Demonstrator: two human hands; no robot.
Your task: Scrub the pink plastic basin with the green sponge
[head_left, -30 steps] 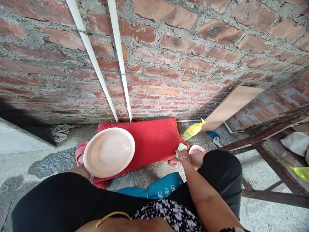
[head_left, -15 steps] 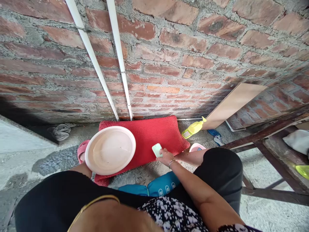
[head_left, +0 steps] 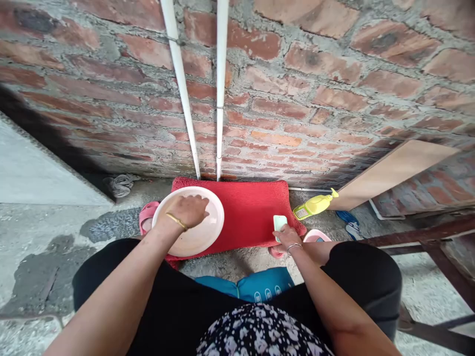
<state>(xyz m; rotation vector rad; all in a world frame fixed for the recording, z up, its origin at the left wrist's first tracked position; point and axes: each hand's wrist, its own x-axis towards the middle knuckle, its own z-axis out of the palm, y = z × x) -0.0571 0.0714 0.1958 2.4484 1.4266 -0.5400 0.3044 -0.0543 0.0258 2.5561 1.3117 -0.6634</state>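
My left hand (head_left: 190, 210), with a gold bangle at the wrist, is over the white round basin (head_left: 221, 217). Its back faces up and its foreshortened fingers are slightly apart, with nothing visible in them. Shallow water (head_left: 196, 242) lies in the basin, which rests on the left part of a red mat (head_left: 248, 207). My right hand (head_left: 285, 235), wearing a silver bracelet, grips a flat, pale mint-green block with rounded corners (head_left: 279, 222). Its exact kind is unclear. The block is above the mat's right end; whether it touches the mat I cannot tell.
A yellow pump bottle (head_left: 313, 206) lies tilted right of the mat, near a small pink container (head_left: 316, 236). Behind stands a brick wall with two white pipes (head_left: 219, 99). A board (head_left: 393, 173) leans at right; a grey cloth (head_left: 120, 185) lies at left.
My left hand has moved from close below the camera, forward over the basin. My right hand still holds the pale green block, now nearer the mat's right end. The view has shifted left.
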